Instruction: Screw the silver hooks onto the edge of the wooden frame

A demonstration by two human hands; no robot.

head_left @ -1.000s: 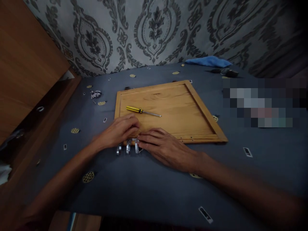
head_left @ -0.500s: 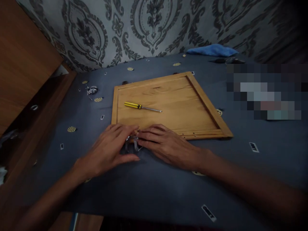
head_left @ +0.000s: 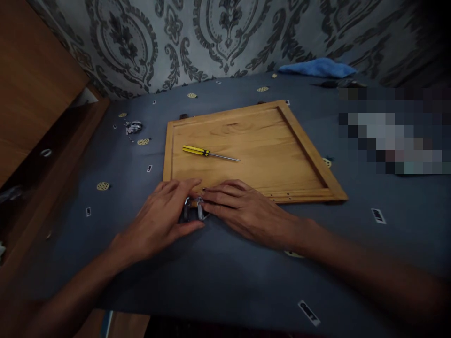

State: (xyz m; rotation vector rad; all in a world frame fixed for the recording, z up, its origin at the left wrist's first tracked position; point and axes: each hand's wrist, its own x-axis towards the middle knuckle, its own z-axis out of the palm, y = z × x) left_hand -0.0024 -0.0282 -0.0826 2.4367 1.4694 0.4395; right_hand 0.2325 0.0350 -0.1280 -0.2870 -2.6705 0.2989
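Note:
A wooden panel with a raised frame (head_left: 310,155) lies flat on a dark blue patterned cloth (head_left: 225,263). A yellow-handled screwdriver (head_left: 207,153) rests on the panel. At the panel's near left edge sit shiny metal hooks (head_left: 193,210). My left hand (head_left: 164,218) curls around them from the left, thumb below and fingers above. My right hand (head_left: 243,209) lies flat with its fingertips pressing on the hook piece at the panel's edge.
A small pile of metal hardware (head_left: 133,126) lies at the far left of the cloth. A blue cloth (head_left: 317,68) sits at the back by the patterned wall. A wooden cabinet (head_left: 35,94) stands at the left. A blurred patch covers the right.
My left hand slid off the panel's corner and down around the metal hooks, now gripping them. My right hand stayed put. The view shifted slightly.

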